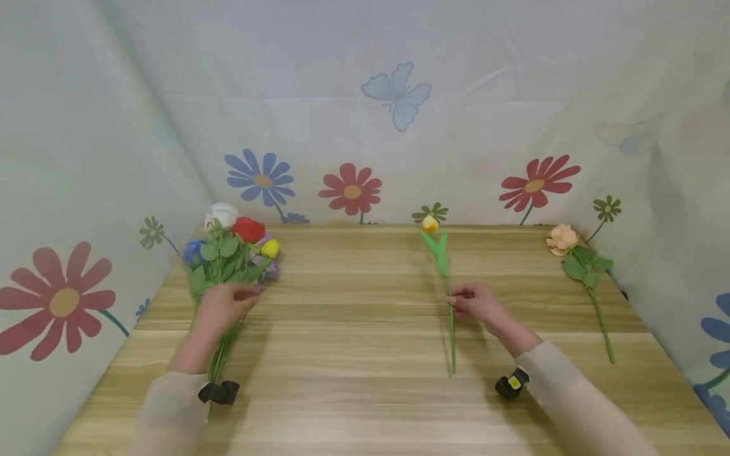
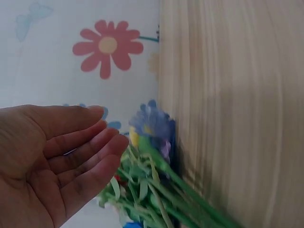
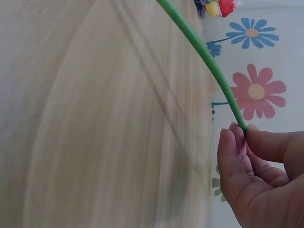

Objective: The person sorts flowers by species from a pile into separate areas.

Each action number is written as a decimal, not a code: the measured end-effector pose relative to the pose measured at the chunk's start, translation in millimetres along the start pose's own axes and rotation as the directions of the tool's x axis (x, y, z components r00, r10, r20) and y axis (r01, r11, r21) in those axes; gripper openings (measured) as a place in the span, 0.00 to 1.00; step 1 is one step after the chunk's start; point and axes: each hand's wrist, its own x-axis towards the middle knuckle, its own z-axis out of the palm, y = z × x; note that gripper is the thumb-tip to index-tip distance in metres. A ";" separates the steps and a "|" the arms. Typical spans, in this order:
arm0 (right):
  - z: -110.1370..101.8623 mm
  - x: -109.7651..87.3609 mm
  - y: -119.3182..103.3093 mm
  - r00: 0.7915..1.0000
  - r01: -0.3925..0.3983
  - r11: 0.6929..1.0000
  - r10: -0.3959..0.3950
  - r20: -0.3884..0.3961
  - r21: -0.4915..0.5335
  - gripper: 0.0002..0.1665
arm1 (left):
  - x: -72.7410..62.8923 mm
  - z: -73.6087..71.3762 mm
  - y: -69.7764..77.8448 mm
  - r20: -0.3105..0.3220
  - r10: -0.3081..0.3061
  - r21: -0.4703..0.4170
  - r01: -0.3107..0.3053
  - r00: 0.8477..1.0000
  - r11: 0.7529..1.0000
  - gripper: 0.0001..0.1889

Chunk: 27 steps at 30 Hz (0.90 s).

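- 1 table under the bunch
- 1 bunch, at least 5 blooms
- 1 loose tulip, well right of the bunch; imo go light mid-stem so it won't bend
- 1 peach rose, farther right of the bunch
- 2 hands: left hand relaxed over the bunch, holding nothing; right hand pinching the tulip stem

I see a wooden table, and beyond its far edge a pale cloth printed with a butterfly. Lower on that cloth, I make out a printed blue flower at left and a red flower at right.
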 end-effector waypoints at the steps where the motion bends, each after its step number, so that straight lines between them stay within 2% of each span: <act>1: -1.6 -0.9 1.4 1.000 -0.007 1.000 0.007 -0.002 -0.002 0.22 | -1.2 -1.6 -4.6 0.004 -0.010 0.009 0.010 1.000 1.000 0.17; 6: -10.6 -4.4 8.4 1.000 -0.026 0.999 0.026 -0.014 -0.020 0.22 | -7.6 -7.5 -24.4 0.077 -0.069 0.023 0.067 0.995 0.997 0.19; 10: -17.8 -5.1 14.2 0.999 -0.033 0.999 0.032 -0.028 -0.029 0.22 | -9.3 -12.4 -35.0 0.108 -0.108 0.022 0.106 0.988 0.994 0.20; 20: -31.7 -9.8 18.4 0.999 -0.047 0.996 0.045 -0.031 -0.070 0.24 | -8.8 -11.1 -45.1 0.116 -0.118 0.042 0.114 0.986 0.993 0.20; 27: -38.8 -10.2 23.5 0.998 -0.063 0.996 0.061 -0.035 -0.068 0.24 | -7.6 -12.1 -49.0 0.082 -0.123 0.054 0.119 0.989 0.991 0.20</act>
